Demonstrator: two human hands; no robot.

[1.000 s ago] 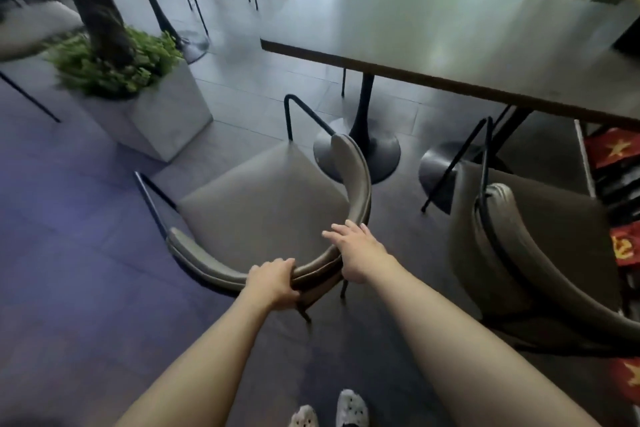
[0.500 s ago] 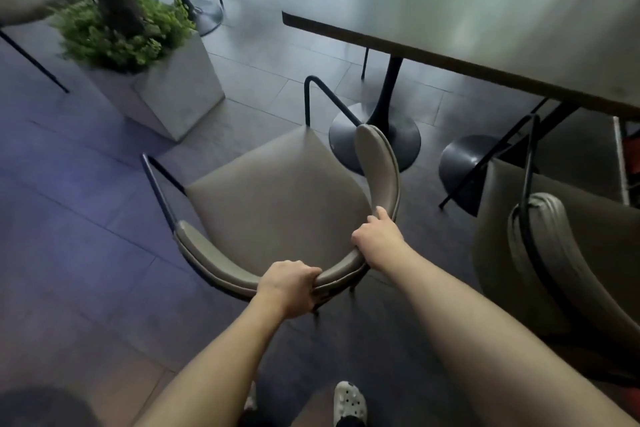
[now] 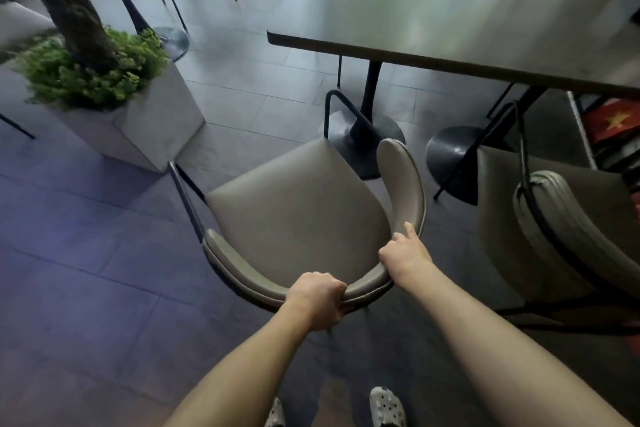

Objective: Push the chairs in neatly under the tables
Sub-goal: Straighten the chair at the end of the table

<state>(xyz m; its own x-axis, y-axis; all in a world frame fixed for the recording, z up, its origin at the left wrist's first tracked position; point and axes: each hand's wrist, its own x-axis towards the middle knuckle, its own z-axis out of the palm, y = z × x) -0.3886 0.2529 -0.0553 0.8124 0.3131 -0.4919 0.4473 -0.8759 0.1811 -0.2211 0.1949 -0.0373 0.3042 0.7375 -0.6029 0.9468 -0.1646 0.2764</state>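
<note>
Both our hands, left hand [image 3: 317, 298] and right hand [image 3: 403, 253], gripped the curved backrest [image 3: 242, 267] of the padded armchair [image 3: 298, 208], angled short of the bench [image 3: 450, 17]; its stiff frame looked light enough to slide.

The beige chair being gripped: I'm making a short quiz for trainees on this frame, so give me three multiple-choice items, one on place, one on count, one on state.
1. Where does the planter stand relative to the beige chair?
A. To its left
B. To its right
C. Under the table

2. How many round pedestal bases show on the floor under the near table?
A. One
B. Two
C. Four

3. How is the beige chair being held?
A. One hand on the seat
B. Both hands on the curved backrest
C. Not touched

Answers: 1 A, the planter sits on the floor to the chair's left. 2 B, one base and another base lie beneath the tabletop. 3 B, the left hand wraps the backrest rim and the right hand grips it further round.
</note>
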